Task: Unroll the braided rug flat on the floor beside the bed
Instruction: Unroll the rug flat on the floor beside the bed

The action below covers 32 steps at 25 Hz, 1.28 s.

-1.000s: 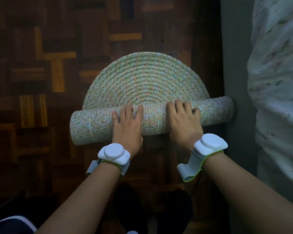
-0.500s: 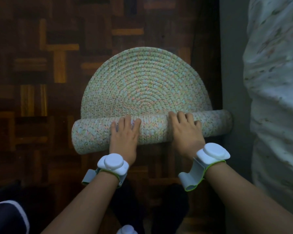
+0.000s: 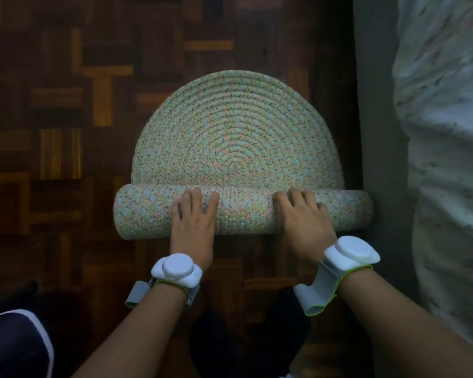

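Braided rug (image 3: 238, 137) roll lies under flat, open-fingered hands (image 3: 193, 216).

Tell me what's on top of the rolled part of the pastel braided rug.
Both bare hands press flat on the rolled part: left hand, right hand. The rug under the palms and the roll's inside are hidden.

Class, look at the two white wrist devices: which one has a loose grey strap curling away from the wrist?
The right wrist device; its strap loops outward, while the left wrist device sits snug.
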Each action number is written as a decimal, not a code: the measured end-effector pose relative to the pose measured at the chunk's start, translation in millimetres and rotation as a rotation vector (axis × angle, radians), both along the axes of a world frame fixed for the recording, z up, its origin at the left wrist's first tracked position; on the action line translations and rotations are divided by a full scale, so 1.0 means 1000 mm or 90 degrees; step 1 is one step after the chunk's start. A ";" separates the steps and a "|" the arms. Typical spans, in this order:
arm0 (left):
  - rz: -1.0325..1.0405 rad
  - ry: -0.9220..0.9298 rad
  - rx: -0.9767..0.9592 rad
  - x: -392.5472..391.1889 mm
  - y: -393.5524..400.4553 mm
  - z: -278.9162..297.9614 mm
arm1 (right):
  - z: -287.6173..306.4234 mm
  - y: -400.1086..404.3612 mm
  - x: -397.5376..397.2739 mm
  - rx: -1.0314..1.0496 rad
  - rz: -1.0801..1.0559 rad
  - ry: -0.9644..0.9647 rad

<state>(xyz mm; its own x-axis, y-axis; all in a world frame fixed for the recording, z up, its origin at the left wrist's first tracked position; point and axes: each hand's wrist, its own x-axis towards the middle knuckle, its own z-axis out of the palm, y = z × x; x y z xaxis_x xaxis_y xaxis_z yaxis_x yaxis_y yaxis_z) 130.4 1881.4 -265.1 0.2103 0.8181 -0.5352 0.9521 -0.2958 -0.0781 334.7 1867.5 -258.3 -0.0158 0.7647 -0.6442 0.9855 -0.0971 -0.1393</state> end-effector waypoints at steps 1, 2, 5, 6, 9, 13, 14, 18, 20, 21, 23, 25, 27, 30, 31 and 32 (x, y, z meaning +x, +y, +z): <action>0.001 -0.008 -0.007 0.000 0.000 0.000 | -0.001 -0.002 -0.001 0.010 -0.005 -0.004; 0.003 -0.011 -0.008 0.000 0.000 0.001 | -0.002 -0.005 -0.001 0.012 -0.016 -0.008; -0.007 -0.010 -0.013 -0.001 0.000 0.004 | -0.004 -0.016 -0.008 0.025 -0.052 -0.030; -0.006 -0.021 -0.014 -0.003 0.000 0.005 | -0.004 -0.020 -0.010 0.034 -0.063 -0.037; 0.016 -0.068 -0.027 -0.013 -0.014 0.005 | -0.006 -0.036 -0.017 0.023 -0.094 -0.025; 0.045 -0.123 -0.017 -0.019 -0.045 0.004 | -0.001 -0.063 -0.019 0.033 -0.096 -0.014; 0.056 -0.126 -0.009 -0.019 -0.051 0.006 | 0.002 -0.070 -0.019 0.031 -0.079 -0.022; 0.075 -0.096 -0.012 -0.018 -0.073 0.013 | 0.010 -0.089 -0.017 0.022 -0.041 -0.033; 0.087 -0.099 -0.023 -0.018 -0.088 0.013 | 0.010 -0.099 -0.018 0.004 -0.037 -0.019; 0.090 -0.098 -0.039 -0.019 -0.094 0.011 | 0.010 -0.103 -0.018 -0.011 -0.035 -0.010; 0.066 -0.072 -0.063 -0.020 -0.111 0.008 | 0.008 -0.117 -0.018 -0.018 -0.020 0.001; 0.039 -0.040 -0.049 -0.021 -0.127 0.006 | 0.008 -0.129 -0.018 -0.026 -0.001 -0.006; 0.035 -0.024 -0.030 -0.021 -0.142 0.007 | 0.010 -0.142 -0.019 -0.041 0.008 -0.029; 0.025 -0.045 0.000 -0.029 -0.165 0.001 | 0.007 -0.163 -0.024 -0.055 0.003 -0.034; 0.030 -0.057 -0.006 -0.032 -0.170 -0.003 | 0.004 -0.169 -0.026 -0.067 0.000 -0.023; 0.036 -0.064 -0.016 -0.035 -0.177 -0.007 | 0.002 -0.178 -0.028 -0.070 -0.004 -0.016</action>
<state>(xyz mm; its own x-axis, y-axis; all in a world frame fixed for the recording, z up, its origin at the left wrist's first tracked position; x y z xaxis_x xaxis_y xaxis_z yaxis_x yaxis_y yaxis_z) 95.7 1704.3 -271.8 0.2173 0.8168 -0.5345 0.9700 -0.2416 0.0251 306.3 1689.2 -256.3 0.0067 0.6894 -0.7243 0.9879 -0.1168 -0.1020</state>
